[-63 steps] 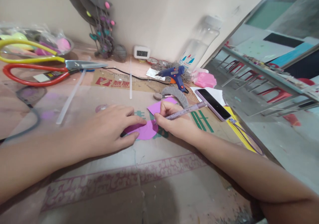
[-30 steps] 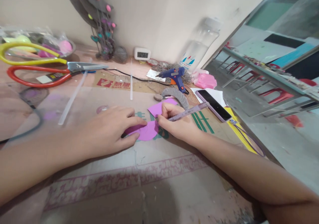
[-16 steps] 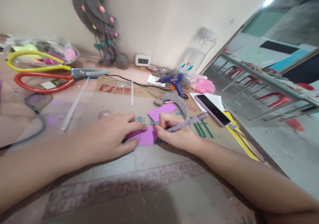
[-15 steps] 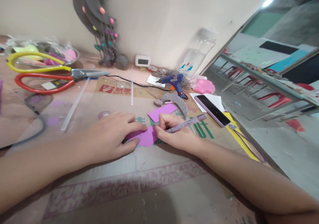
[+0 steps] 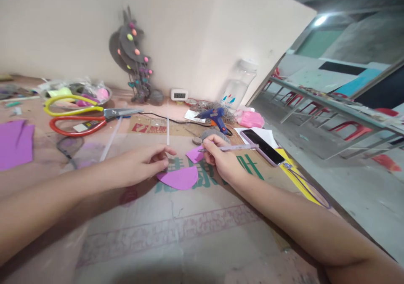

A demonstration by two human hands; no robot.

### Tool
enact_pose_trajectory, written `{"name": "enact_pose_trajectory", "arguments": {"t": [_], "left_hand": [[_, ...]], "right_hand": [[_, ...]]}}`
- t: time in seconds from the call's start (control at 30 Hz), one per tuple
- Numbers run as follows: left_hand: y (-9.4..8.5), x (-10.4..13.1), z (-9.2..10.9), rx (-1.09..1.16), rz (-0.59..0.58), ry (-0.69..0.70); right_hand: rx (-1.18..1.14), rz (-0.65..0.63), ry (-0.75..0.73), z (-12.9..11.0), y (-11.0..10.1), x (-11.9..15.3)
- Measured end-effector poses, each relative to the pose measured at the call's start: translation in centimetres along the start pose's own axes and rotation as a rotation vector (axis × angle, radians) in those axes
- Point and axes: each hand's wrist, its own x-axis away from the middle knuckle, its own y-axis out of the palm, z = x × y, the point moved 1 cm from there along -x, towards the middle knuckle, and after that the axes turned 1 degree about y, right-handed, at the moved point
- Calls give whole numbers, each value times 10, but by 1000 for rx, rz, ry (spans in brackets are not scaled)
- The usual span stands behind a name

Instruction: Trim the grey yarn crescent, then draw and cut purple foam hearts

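Observation:
My right hand (image 5: 221,157) grips a pale purple pen (image 5: 238,147), its tip pointing left. Part of a small purple rectangle of paper or foam sheet (image 5: 194,154) shows behind that hand. On the cardboard between my hands lies a purple half-round piece (image 5: 179,178), flat. My left hand (image 5: 142,164) hovers at its upper left edge, fingers loosely bent and apart, with nothing visible in them. A grey crescent (image 5: 215,135) is partly hidden behind my right hand.
Large scissors (image 5: 109,115) with red and yellow handles lie at the left, near a larger purple sheet (image 5: 15,145). A blue glue gun (image 5: 216,116), a phone (image 5: 263,147) and a water bottle (image 5: 236,84) are at the right. A small clock (image 5: 179,94) stands by the wall.
My left hand has let go of the purple half-round piece and drawn back left. My right hand has lifted off it with the pen. The view has tilted up and shifted left.

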Motion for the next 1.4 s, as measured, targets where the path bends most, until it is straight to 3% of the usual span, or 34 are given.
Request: {"name": "enact_pose_trajectory", "arguments": {"t": [0.13, 0.27, 0.5, 0.7, 1.1, 1.4], "left_hand": [[-9, 9, 4, -229, 30, 43], [1, 15, 6, -402, 69, 109], [35, 18, 14, -393, 184, 197], [42, 16, 12, -309, 195, 235], [21, 1, -18, -277, 117, 165], [5, 9, -8, -326, 38, 71]], "right_hand": [[72, -1, -6, -1, 1, 1], [118, -12, -16, -4, 3, 3], [190, -40, -42, -4, 5, 5], [217, -49, -46, -2, 4, 3], [277, -46, -40, -2, 3, 5], [269, -52, -55, -6, 5, 6]]}}
